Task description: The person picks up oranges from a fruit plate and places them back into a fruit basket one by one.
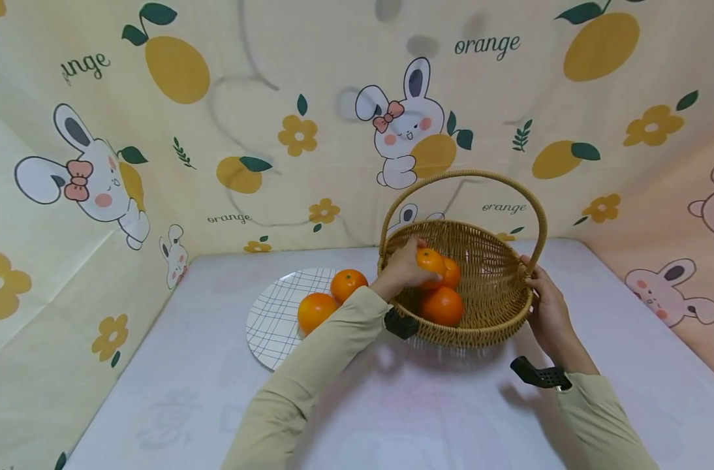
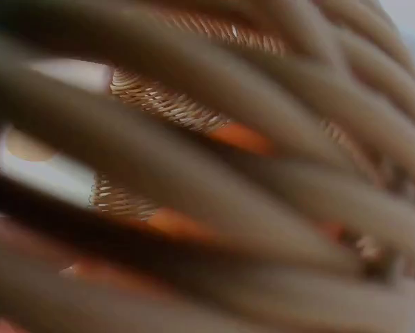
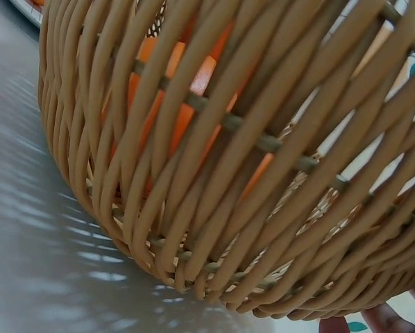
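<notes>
My left hand reaches over the near-left rim of a wicker basket and holds an orange inside it. Two more oranges lie in the basket, one below the hand and one partly hidden behind the held fruit. At the basket's right side, by the foot of its handle, my right hand grips the rim. Blurred wicker strands fill the left wrist view. Through the weave in the right wrist view, orange fruit shows.
A white plate with a grid pattern stands left of the basket, carrying two oranges, partly covered by my left sleeve. The basket's tall handle arches above it. A patterned cloth hangs behind the white table.
</notes>
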Available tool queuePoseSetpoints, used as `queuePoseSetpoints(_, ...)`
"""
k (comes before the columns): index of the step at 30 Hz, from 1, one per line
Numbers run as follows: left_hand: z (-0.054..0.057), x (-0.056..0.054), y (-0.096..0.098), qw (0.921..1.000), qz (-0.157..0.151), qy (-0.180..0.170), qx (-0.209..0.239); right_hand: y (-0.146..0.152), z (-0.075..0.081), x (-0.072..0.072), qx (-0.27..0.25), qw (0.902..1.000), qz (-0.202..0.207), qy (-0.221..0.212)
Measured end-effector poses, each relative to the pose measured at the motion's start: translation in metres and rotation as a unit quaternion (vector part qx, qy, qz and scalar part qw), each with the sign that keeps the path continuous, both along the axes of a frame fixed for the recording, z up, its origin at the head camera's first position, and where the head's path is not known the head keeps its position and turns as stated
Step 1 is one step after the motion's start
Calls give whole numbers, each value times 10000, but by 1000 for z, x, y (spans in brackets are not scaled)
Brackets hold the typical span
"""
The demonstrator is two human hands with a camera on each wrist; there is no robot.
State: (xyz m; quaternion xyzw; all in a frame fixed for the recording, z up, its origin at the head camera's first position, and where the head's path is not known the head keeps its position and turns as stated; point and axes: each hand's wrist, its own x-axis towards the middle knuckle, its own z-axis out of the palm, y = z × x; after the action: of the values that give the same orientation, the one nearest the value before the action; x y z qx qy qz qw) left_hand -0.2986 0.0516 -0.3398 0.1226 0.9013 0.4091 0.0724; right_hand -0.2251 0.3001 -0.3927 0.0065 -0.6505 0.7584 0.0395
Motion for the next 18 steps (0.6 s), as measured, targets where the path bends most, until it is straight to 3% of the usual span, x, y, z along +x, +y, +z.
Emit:
queuePoseSetpoints(12, -5, 0, -9, 9994, -327, 112, -46, -2, 0, -1, 109, 9999, 23, 112)
queuePoseSetpoints(18, -7, 1, -10, 9969, -701, -173, -314, -3, 2, -2, 181, 9997, 64, 173)
